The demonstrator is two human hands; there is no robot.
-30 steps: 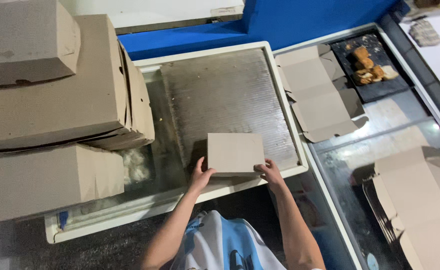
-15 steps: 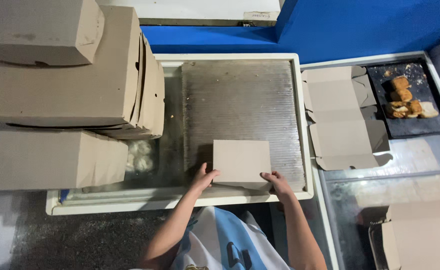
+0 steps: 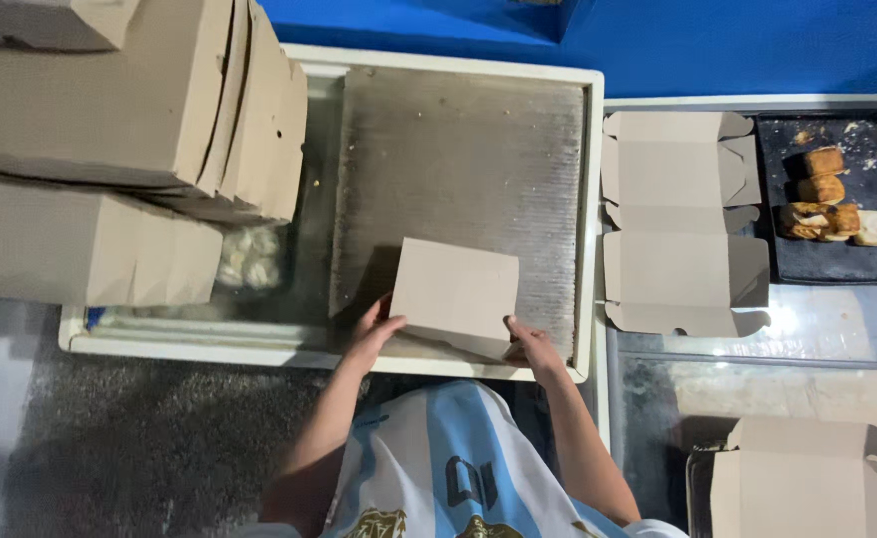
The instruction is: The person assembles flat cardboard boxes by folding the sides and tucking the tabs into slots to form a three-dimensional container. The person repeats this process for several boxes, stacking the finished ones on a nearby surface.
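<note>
- Head view: a plain brown cardboard box [image 3: 455,295], closed and unmarked, sits tilted at the freezer lid's [image 3: 458,149] near edge.
- The left hand [image 3: 374,334] and right hand [image 3: 530,344] grip its lower corners.
- Stacked boxes [image 3: 110,120] fill the left edge; an unfolded box [image 3: 677,224] lies right.

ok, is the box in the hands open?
No, the cardboard box is closed, held at its sides by the left hand and right hand.
</note>
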